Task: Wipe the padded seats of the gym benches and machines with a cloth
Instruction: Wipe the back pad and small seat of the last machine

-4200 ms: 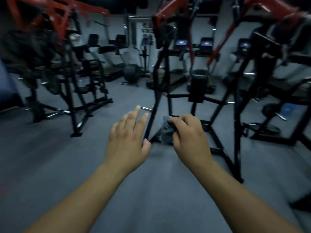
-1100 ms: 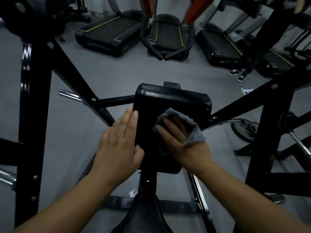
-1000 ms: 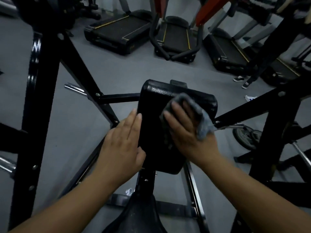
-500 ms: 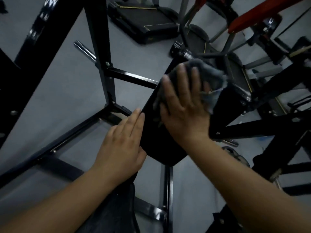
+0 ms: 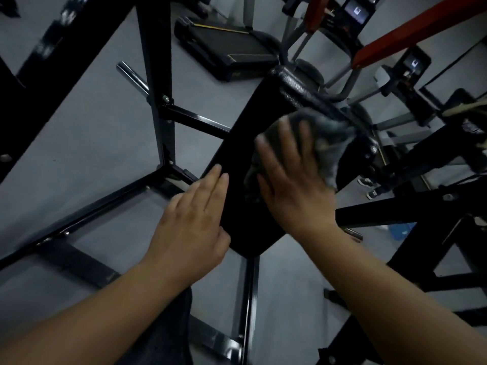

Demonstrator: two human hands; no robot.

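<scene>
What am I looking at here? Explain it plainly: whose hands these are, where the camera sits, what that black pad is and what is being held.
There is no robot here. A person wears a wide-angle camera on the head, so the single picture looks forward and down at the work.

The big black thing in the middle is a padded cushion of a gym machine. It is mounted on a black steel frame that stands on a grey floor.

The right hand presses a grey cloth flat against the cushion with spread fingers. The hand is blurred, so it is probably in the middle of a wiping stroke.

The left hand lies flat, fingers straight, along the cushion's left edge and holds nothing. A treadmill stands further back.
</scene>
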